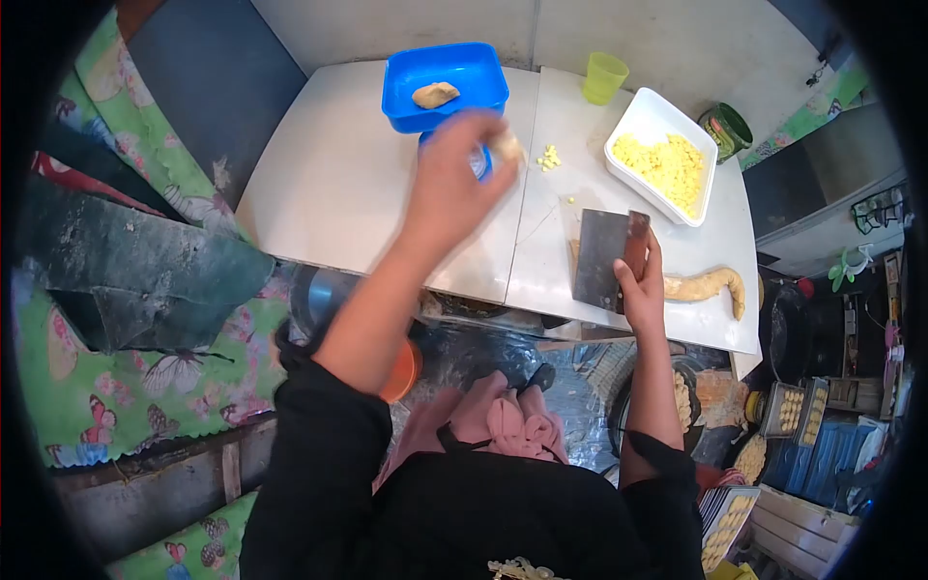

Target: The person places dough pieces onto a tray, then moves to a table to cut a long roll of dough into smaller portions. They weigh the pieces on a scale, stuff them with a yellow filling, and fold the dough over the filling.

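My left hand, blurred by motion, is closed around a pale piece of dough just in front of the blue tray. In that tray lies another lump of dough. Under the hand, a round blue-rimmed object is partly hidden. My right hand grips a dark scraper by its brown handle, with the blade over the table's front part. Right of that hand a curved roll of dough rests on the white table.
A white container of yellow bits stands at the back right, beside a green tub. Behind it is a yellow-green cup. Small yellow crumbs lie mid-table. Trays of shaped pieces are at the lower right.
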Available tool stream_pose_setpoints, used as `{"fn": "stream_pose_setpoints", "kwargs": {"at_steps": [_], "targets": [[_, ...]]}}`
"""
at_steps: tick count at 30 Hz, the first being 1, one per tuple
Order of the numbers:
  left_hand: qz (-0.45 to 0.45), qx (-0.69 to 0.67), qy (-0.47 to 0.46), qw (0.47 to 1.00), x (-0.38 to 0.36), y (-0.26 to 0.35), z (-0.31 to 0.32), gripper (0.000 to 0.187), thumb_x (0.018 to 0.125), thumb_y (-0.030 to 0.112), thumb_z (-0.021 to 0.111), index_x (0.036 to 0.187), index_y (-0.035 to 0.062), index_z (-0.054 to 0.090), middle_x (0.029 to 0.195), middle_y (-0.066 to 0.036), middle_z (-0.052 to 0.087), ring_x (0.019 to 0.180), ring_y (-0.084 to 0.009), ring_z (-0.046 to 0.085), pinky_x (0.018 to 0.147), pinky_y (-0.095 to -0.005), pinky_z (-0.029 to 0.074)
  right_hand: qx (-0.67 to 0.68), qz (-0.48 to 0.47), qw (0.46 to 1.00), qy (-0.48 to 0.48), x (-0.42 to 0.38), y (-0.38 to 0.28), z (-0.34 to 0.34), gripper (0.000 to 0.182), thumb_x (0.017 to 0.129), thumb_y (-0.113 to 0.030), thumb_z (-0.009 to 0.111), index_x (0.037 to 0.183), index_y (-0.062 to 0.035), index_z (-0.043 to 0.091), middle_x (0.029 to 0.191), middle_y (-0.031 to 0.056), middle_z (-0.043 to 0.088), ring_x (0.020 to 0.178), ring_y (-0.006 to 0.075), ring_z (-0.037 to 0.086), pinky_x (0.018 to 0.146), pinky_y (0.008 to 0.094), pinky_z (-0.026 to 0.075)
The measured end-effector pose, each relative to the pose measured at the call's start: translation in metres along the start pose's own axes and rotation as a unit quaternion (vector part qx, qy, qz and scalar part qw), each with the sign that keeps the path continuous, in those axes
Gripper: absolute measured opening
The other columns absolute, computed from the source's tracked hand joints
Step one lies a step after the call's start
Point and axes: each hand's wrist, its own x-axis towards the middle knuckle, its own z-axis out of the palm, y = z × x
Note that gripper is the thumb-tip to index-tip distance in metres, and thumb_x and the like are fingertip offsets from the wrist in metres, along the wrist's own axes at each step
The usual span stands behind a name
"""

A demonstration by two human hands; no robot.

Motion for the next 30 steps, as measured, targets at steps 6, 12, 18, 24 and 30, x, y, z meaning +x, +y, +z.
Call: {"fn": "stream_pose_setpoints", "kwargs": {"at_steps": [6, 12, 18, 24, 30], "targets": [[-0.062, 0.189, -0.081, 0.977, 0.101, -0.049, -0.036, 0.031, 0.076, 0.022, 0.069, 0.102, 0.0067, 0.064, 0.087, -0.014, 0.067, 0.069, -0.0271, 0.065, 0.067, -0.0385, 0.052, 0.145, 0.049, 0.981, 0.123, -0.024, 0.048, 0.008, 0.062, 0.085, -0.008, 0.056, 0.138, 0.0006, 0.025, 0.131, 0.0145, 0.043, 0.12, 0.0219, 0.042, 0.103, 0.0328, 0.03], [-0.109, 0.323, -0.249, 0.906, 0.117, -0.064, -0.025, 0.031, 0.076, 0.028, 0.069, 0.1, 0.0086, 0.066, 0.09, -0.015, 0.067, 0.081, -0.0275, 0.065, 0.072, -0.0392, 0.051, 0.143, 0.043, 0.983, 0.102, -0.024, 0.044, 0.007, 0.061, 0.085, -0.007, 0.056, 0.138, 0.0009, 0.025, 0.13, 0.0143, 0.044, 0.119, 0.0208, 0.043, 0.103, 0.0319, 0.03], [-0.12, 0.353, -0.22, 0.902, 0.118, -0.054, -0.03, 0.036, 0.073, 0.025, 0.07, 0.102, 0.0051, 0.066, 0.091, -0.018, 0.066, 0.083, -0.0307, 0.064, 0.075, -0.0392, 0.05, 0.141, 0.057, 0.982, 0.11, -0.025, 0.041, 0.008, 0.06, 0.085, -0.008, 0.056, 0.137, 0.0001, 0.028, 0.126, 0.0126, 0.047, 0.114, 0.0193, 0.047, 0.099, 0.0312, 0.034], [-0.111, 0.315, -0.174, 0.927, 0.124, -0.054, -0.043, 0.028, 0.076, 0.02, 0.067, 0.097, 0.0013, 0.067, 0.086, -0.02, 0.066, 0.079, -0.0319, 0.065, 0.073, -0.0377, 0.05, 0.129, 0.055, 0.982, 0.126, -0.025, 0.042, 0.008, 0.058, 0.085, -0.009, 0.057, 0.136, -0.0005, 0.03, 0.122, 0.0101, 0.05, 0.108, 0.0174, 0.049, 0.095, 0.0298, 0.037], [-0.116, 0.315, -0.203, 0.92, 0.128, -0.053, -0.045, 0.032, 0.073, 0.023, 0.069, 0.096, 0.0004, 0.068, 0.089, -0.021, 0.066, 0.082, -0.0313, 0.065, 0.076, -0.0367, 0.05, 0.153, 0.048, 0.979, 0.122, -0.024, 0.048, 0.007, 0.057, 0.086, -0.009, 0.057, 0.136, -0.0005, 0.031, 0.121, 0.0098, 0.05, 0.108, 0.0163, 0.049, 0.095, 0.0292, 0.038]]}}
